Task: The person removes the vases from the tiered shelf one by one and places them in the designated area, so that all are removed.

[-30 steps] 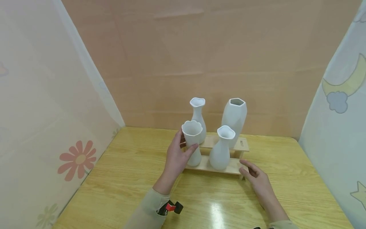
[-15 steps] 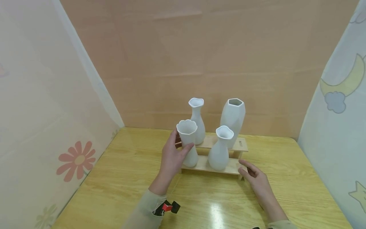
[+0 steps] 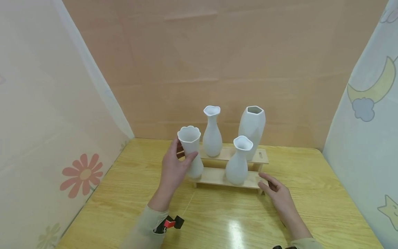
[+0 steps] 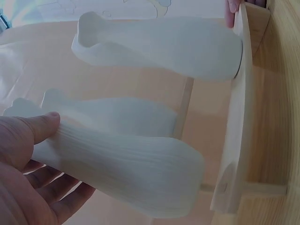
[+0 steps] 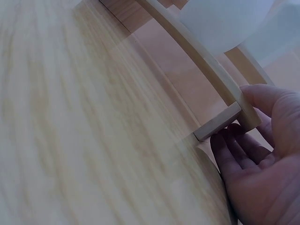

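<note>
My left hand (image 3: 173, 166) grips a white vase with a scalloped rim (image 3: 191, 147), thumb on the near side and fingers round the far side. In the left wrist view, a gap shows between the vase's base and the wooden two-tier stand (image 3: 211, 176); it hangs near the lower shelf's left end. My right hand (image 3: 278, 195) pinches the lower shelf's right end, thumb on its edge and fingers by the leg, as the right wrist view shows. A white round-bellied vase (image 3: 237, 169) stands upright on the lower shelf between my hands.
On the upper shelf stand a slender-necked white vase (image 3: 212, 138) at left and a faceted white vase (image 3: 252, 128) at right. The wooden table (image 3: 130, 204) meets a tan backdrop (image 3: 174, 69) behind, with patterned cloth walls (image 3: 363, 148) at both sides.
My left hand has moved left with the scalloped vase, away from the round-bellied one and clear of the slender-necked vase behind. The right hand has kept its hold on the stand.
</note>
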A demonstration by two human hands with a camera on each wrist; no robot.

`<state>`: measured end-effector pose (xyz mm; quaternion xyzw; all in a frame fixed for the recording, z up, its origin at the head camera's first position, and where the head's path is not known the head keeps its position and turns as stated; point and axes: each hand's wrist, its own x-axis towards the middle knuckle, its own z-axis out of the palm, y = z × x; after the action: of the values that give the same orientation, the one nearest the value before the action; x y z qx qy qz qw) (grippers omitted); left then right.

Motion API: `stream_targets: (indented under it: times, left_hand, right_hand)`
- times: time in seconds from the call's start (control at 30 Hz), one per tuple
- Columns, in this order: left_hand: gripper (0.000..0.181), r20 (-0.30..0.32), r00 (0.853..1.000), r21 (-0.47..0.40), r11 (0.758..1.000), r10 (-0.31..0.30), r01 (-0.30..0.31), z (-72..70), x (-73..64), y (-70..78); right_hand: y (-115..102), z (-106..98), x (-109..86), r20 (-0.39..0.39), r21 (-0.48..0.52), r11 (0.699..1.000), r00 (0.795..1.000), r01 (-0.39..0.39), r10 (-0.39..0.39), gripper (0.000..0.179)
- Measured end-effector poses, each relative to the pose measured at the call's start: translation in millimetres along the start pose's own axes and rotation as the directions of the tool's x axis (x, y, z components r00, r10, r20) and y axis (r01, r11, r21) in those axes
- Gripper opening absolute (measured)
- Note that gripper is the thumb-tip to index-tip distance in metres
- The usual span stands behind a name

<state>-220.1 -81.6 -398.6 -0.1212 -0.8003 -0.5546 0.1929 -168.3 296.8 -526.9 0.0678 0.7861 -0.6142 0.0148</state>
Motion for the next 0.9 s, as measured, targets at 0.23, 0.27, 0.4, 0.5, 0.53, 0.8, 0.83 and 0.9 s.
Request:
stream_targets:
  times: [0.23,0.27,0.4,0.5,0.53,0.8,0.83,0.9]
  left_hand:
    - [0.069,-0.037,0.999,0.041,0.999,0.005,-0.004,-21.2,7.2,-5.8]
    - [0.07,-0.043,0.999,0.048,0.999,0.005,-0.003,-23.7,8.4,-7.3]
    - [0.073,-0.077,0.997,0.073,0.997,0.008,-0.002,-31.2,14.9,-12.9]
    - [0.074,-0.099,0.995,0.081,0.997,0.011,-0.003,-34.5,20.5,-17.8]
    - [0.074,-0.103,0.995,0.081,0.997,0.008,0.001,-35.2,22.5,-19.6]
    - [0.072,-0.135,0.991,0.072,0.997,-0.019,0.029,-34.4,35.6,-36.5]
    - [0.071,-0.141,0.99,0.068,0.997,-0.024,0.034,-33.5,37.0,-38.6]
    - [0.07,-0.152,0.988,0.06,0.997,-0.032,0.041,-31.1,40.7,-44.1]
  right_hand:
    - [-2.5,-1.3,-0.7,0.006,0.003,1.0,1.0,-0.013,0.013,0.074]
    - [-2.8,-1.5,-1.0,0.006,0.004,1.0,1.0,-0.012,0.012,0.074]
    - [-4.0,-1.3,-2.2,0.005,0.015,1.0,1.0,-0.005,0.005,0.074]
    - [-4.5,-1.1,-3.0,0.005,0.024,1.0,1.0,-0.01,0.01,0.074]
    - [-4.6,-1.1,-3.4,0.005,0.027,1.0,1.0,-0.013,0.013,0.074]
    - [-2.5,-0.4,-3.7,0.009,0.029,0.999,1.0,-0.014,0.014,0.073]
    - [-1.9,-0.3,-3.5,0.008,0.027,1.0,1.0,-0.014,0.014,0.073]
    - [-0.9,-0.3,-3.1,0.009,0.025,1.0,1.0,-0.015,0.015,0.073]
